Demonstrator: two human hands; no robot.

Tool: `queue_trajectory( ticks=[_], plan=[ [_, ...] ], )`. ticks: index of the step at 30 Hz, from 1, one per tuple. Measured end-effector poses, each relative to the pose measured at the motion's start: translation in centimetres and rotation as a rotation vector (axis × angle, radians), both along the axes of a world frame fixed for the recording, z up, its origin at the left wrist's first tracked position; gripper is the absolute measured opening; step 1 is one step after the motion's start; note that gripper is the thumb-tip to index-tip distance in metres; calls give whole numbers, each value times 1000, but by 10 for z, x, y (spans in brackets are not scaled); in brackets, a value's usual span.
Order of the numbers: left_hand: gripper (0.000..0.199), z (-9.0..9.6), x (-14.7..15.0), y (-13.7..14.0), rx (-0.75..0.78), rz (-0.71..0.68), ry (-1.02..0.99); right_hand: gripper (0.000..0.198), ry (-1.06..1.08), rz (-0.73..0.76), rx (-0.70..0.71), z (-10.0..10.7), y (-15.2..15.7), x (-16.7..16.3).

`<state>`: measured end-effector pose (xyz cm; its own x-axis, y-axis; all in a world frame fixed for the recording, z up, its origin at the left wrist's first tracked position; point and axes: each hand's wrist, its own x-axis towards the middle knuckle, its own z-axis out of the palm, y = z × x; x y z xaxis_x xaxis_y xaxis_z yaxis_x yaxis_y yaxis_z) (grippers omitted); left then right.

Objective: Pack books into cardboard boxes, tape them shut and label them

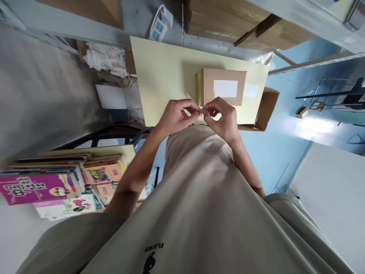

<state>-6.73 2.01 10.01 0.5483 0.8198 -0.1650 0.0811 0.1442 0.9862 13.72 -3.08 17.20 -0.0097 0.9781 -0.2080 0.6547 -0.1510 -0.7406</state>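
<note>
Both hands meet at the near edge of the pale yellow table board [159,80], close to my body. My left hand [181,114] is closed in a pinch, and a thin pale strip [189,96] sticks up behind its fingers. Fingertip to fingertip with it, my right hand [222,117] is also pinching; what lies between the fingertips is too small to make out. Just beyond the hands sits a closed cardboard box [225,74] with a blank white label [225,88] on it. Another white paper [250,90] lies on the board to the box's right.
An open cardboard carton [268,108] stands by the board's right end. Left of the board are a bin of crumpled white paper [105,59] and stacked books [37,186]. A power strip [159,28] and large cartons [222,19] lie beyond it.
</note>
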Motion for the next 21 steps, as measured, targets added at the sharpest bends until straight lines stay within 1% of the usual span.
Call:
queue_trajectory(
  ticks=[3,5,7,10,12,14,15,16,18,19,21],
  plan=[
    [19,-14,-1,-2,-61,21,57,23,-13,-38,-31,-12,-4,-2],
    [15,-28,-7,-5,-142,77,115,22,1,-85,-40,-20,-9,-3],
    [13,-46,-20,-7,-247,158,187,22,34,-154,-24,-27,-14,-4],
    [13,-77,-52,-5,-403,311,329,26,103,-279,27,-32,-18,-4],
    [14,-95,-78,4,-483,420,451,32,155,-366,65,-32,-18,-3],
    [18,-105,-104,18,-538,547,579,38,210,-452,106,-29,-15,1],
    [22,-104,-117,27,-549,600,631,41,236,-495,124,-28,-14,3],
    [26,-100,-128,36,-546,635,669,43,261,-535,137,-27,-14,6],
    [36,-79,-146,57,-500,646,698,46,312,-595,143,-28,-15,11],
    [42,-65,-153,67,-458,610,677,48,336,-613,140,-30,-16,14],
    [51,-35,-162,87,-354,478,584,49,382,-633,137,-33,-20,18]
  ],
)
